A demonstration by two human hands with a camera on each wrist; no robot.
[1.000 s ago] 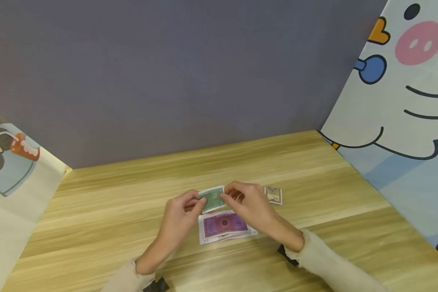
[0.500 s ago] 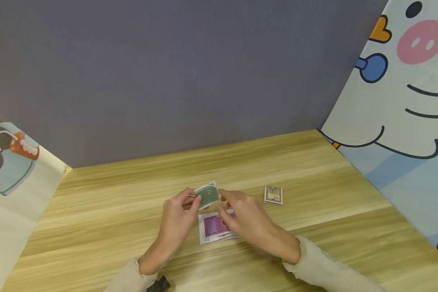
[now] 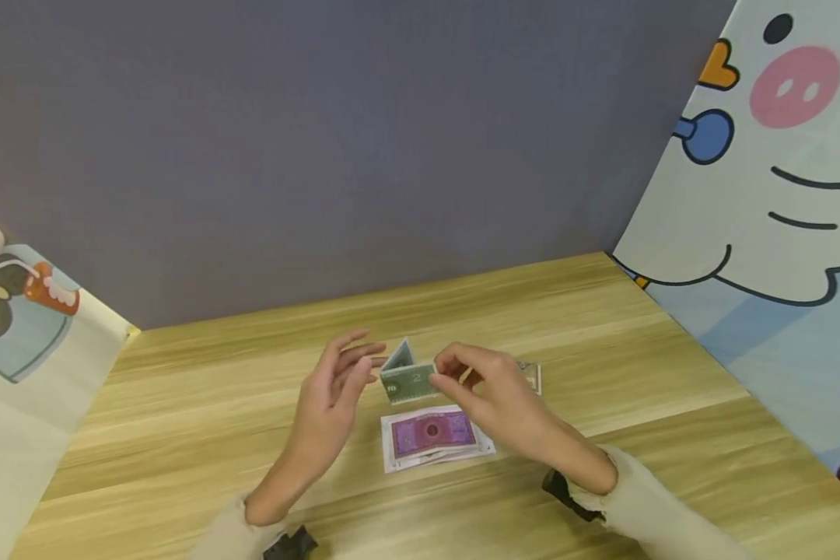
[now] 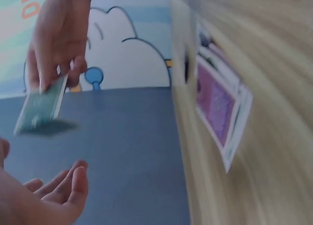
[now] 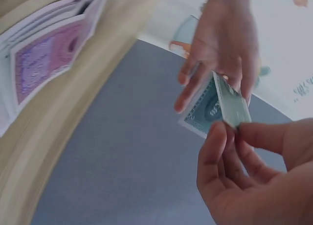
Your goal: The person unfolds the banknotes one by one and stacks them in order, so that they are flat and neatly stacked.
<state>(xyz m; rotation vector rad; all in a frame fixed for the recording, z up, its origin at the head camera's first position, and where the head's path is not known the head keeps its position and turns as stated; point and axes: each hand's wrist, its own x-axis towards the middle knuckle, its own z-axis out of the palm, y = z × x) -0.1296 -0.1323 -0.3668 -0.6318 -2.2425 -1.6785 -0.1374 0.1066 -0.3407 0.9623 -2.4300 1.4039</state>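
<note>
A green play banknote (image 3: 411,384), creased into a V with one flap standing up at the back, is pinched at its right end between the thumb and fingers of my right hand (image 3: 497,393). Just left of the note, my left hand (image 3: 332,397) has its fingers spread and relaxed, holding nothing. In the left wrist view the green note (image 4: 41,105) hangs from the right hand, apart from the left fingers. Below both hands lies a small pile of purple banknotes (image 3: 434,433) on the table.
A small folded brown note (image 3: 532,376) lies on the wooden table (image 3: 252,404), partly behind the right hand. A grey panel (image 3: 322,155) rises at the table's far edge. Cartoon-printed walls (image 3: 728,218) stand on both sides.
The green note went from being held flat by both hands to a sharp fold in the right hand alone. My left hand has let go and spread its fingers.
</note>
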